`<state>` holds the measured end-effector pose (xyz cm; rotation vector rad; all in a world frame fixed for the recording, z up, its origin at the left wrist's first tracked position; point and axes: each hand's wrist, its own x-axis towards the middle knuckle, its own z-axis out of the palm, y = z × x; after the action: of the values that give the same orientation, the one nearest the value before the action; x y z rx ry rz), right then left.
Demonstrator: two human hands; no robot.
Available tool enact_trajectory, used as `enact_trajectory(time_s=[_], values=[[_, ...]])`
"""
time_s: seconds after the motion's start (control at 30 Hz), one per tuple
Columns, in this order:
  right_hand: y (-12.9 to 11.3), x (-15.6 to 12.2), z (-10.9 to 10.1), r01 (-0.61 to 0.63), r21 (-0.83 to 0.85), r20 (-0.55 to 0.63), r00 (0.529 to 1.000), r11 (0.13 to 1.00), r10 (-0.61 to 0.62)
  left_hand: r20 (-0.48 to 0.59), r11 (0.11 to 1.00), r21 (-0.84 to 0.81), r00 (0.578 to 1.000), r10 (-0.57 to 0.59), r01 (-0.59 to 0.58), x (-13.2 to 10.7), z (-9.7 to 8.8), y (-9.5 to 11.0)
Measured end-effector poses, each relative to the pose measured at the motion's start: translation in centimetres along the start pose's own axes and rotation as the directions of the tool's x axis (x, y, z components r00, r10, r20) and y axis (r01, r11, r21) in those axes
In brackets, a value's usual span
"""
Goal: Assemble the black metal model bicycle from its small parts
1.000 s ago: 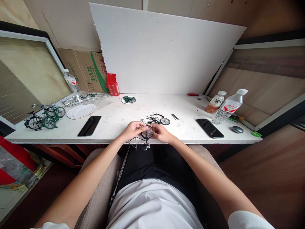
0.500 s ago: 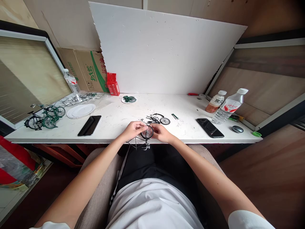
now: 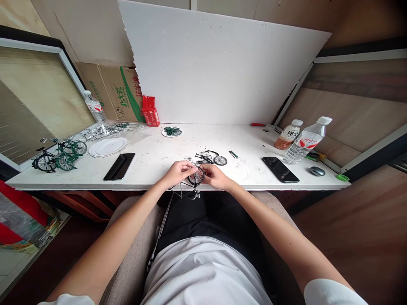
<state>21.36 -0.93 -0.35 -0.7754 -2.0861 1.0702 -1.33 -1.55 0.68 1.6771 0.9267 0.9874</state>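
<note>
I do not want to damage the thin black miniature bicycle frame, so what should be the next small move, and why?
Perhaps the left hand should steady the black spoked wheel while the right hand gently checks its seating: both hands' fingers are at its rim, and the frame reaches past the white table's front edge.

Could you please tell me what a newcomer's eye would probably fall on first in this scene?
Probably the large white board standing along the back of the white table. Next comes the small spoked wheel at the table's front edge, between the person's left grip and right grip. The green and black model bicycles at the table's left end may also stand out.
</note>
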Motion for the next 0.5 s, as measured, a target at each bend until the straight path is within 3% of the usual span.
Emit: enact_trajectory(time_s=[0.5], values=[[-0.23,-0.03,0.05,-0.001,-0.006,-0.005,1.000,1.000,0.001,-0.003,1.000,0.023,1.000,0.011,-0.011,-0.01,0.07,0.15]])
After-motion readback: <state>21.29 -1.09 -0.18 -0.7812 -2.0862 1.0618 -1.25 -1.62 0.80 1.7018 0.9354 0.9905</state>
